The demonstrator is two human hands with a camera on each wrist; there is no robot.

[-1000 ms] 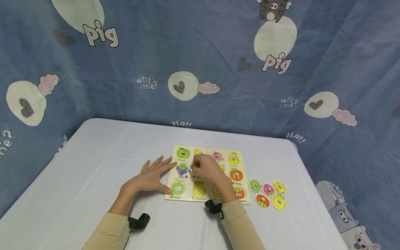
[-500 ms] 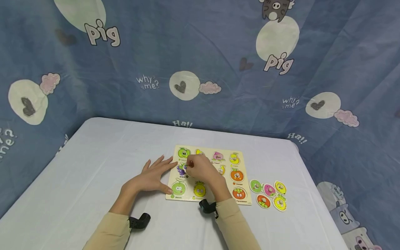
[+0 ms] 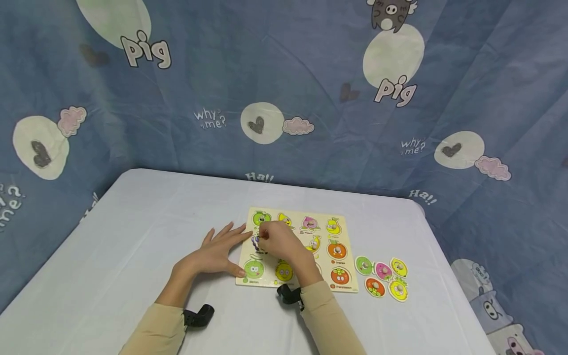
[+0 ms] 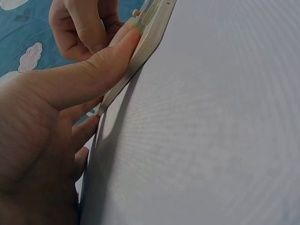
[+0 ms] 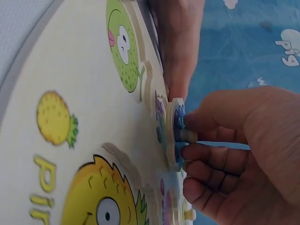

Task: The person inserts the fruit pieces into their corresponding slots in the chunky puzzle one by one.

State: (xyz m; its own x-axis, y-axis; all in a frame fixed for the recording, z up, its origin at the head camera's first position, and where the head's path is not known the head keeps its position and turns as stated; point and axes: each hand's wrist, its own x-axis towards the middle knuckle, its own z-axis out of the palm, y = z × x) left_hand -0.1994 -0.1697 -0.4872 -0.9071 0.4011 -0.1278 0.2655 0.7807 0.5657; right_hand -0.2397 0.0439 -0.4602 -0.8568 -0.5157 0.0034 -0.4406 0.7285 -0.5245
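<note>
Right hand [image 3: 283, 242] in close, pinching a blue-purple piece [image 5: 179, 115] by its knob [image 5: 189, 136] over the board's [image 3: 322, 235] nine o'clock side; left hand [image 3: 207, 256], fingers spread, thumb on the board's eight o'clock corner! Five loose pieces [image 3: 380, 274] lie on the white cloth [image 3: 142, 227], just past three o'clock.

Right hand [image 3: 284, 242] pinches, left hand [image 3: 214, 253] seems loosely spread.

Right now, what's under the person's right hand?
A bluish piece, pinched by its knob, over the board and its grape picture. In the head view, the right hand hides whatever else lies beneath.
</note>
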